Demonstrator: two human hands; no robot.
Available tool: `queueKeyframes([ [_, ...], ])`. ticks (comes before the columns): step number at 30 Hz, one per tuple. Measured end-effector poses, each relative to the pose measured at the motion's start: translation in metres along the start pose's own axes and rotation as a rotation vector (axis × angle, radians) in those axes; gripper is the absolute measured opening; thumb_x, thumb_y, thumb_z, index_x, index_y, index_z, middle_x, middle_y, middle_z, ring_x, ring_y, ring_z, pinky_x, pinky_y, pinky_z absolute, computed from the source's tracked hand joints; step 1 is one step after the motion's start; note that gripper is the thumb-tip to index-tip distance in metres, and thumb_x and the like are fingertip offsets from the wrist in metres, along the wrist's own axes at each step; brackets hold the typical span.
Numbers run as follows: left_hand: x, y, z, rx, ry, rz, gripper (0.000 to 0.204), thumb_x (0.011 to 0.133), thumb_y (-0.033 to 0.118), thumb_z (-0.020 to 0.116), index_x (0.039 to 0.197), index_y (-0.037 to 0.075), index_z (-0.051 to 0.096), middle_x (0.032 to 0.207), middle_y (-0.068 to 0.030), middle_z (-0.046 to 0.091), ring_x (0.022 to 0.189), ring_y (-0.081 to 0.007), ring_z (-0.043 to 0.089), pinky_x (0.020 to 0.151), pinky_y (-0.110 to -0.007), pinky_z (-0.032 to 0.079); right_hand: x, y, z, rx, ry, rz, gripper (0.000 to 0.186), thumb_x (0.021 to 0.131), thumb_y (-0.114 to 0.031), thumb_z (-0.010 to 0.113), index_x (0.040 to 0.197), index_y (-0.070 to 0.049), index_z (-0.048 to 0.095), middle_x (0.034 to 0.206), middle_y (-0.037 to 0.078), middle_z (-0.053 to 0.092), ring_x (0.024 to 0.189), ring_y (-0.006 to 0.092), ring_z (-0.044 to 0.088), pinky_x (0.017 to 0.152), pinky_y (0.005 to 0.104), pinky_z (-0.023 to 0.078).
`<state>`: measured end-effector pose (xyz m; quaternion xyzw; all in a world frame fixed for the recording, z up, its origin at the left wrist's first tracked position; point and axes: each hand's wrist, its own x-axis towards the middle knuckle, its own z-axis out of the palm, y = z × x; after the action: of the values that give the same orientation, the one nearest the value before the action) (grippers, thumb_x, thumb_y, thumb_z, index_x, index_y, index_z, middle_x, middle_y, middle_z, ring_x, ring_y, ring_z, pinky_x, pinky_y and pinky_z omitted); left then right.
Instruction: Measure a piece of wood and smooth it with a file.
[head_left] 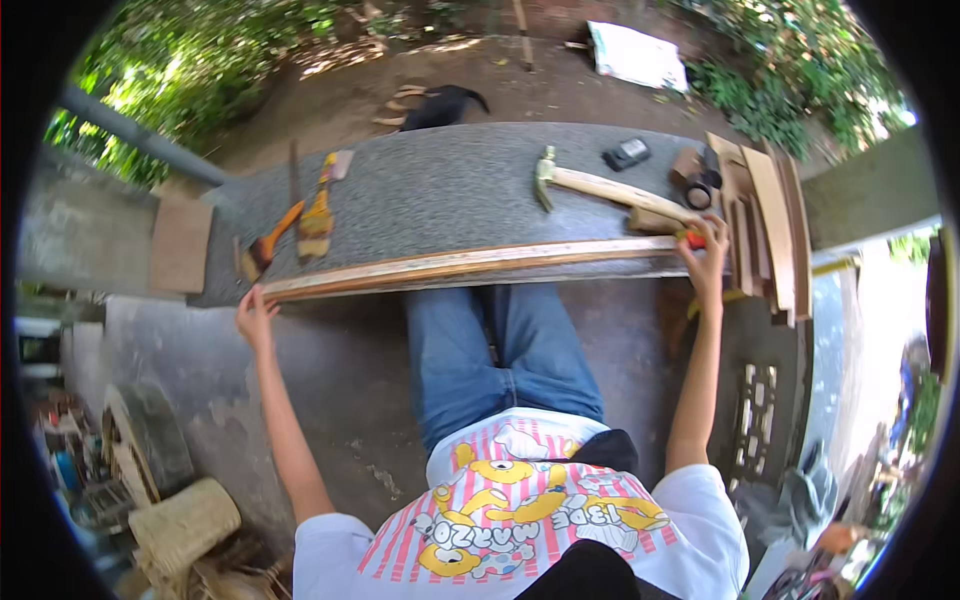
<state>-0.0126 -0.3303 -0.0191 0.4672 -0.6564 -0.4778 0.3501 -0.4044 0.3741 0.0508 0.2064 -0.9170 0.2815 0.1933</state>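
A long narrow wooden strip (400,276) lies along the near edge of the grey tabletop. Along it stretches the pale blade of a tape measure (520,251). At the strip's left end, my left hand (256,318) pinches the blade's end with closed fingers. My right hand (706,250) grips the red tape measure case (691,240) at the right end, its fingers partly covering it. Just beyond my right hand lies a claw hammer (610,186) with a wooden handle. Two brushes, one with an orange handle (275,238) and one yellowish (317,215), lie beyond my left hand.
Wooden boards (765,220) are stacked at the table's right end, beside a dark rounded tool (697,185). A small black device (627,153) lies at the far side. A brown board (181,245) rests at the left end. Beyond the table, a black dog (440,106) lies on the ground.
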Motion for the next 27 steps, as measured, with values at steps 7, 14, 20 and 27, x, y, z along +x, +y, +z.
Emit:
queueKeyframes([
  [7,-0.003,0.008,-0.002,-0.089,-0.013,-0.145,0.039,0.09,0.027,0.069,0.117,0.0,0.063,0.105,-0.0081,0.065,0.083,-0.0169,0.066,0.072,-0.029,0.057,-0.001,-0.003,-0.005,0.07,-0.019,0.007,0.034,0.073,-0.013,0.069,0.107,-0.014,0.067,0.125,0.011,0.049,0.113,0.0307,0.048,0.1,0.0421,0.033],
  [14,-0.009,0.015,-0.005,-0.262,-0.035,-0.236,0.038,0.09,0.023,0.069,0.118,0.0,0.062,0.107,-0.0071,0.065,0.084,-0.0165,0.065,0.078,-0.028,0.056,-0.002,-0.005,-0.009,0.416,-0.032,0.07,0.038,0.081,-0.012,0.065,0.118,-0.014,0.067,0.134,0.01,0.046,0.125,0.0289,0.043,0.102,0.0416,0.036],
  [20,-0.007,0.018,-0.008,-0.229,-0.059,-0.239,0.038,0.089,0.023,0.07,0.118,0.0,0.063,0.105,-0.0069,0.066,0.083,-0.0149,0.065,0.079,-0.027,0.056,0.0,-0.015,-0.008,0.345,0.113,0.04,0.033,0.081,-0.008,0.065,0.114,-0.01,0.068,0.132,0.012,0.049,0.112,0.0229,0.057,0.092,0.0322,0.047],
  [27,-0.012,0.025,0.011,-0.077,-0.036,-0.223,0.036,0.089,0.028,0.071,0.116,0.005,0.066,0.093,-0.0018,0.068,0.076,-0.0092,0.064,0.065,-0.022,0.05,-0.005,-0.002,0.001,0.282,0.182,0.104,0.016,0.079,-0.009,0.065,0.093,-0.006,0.07,0.121,0.012,0.052,0.109,0.024,0.052,0.092,0.0367,0.043],
])
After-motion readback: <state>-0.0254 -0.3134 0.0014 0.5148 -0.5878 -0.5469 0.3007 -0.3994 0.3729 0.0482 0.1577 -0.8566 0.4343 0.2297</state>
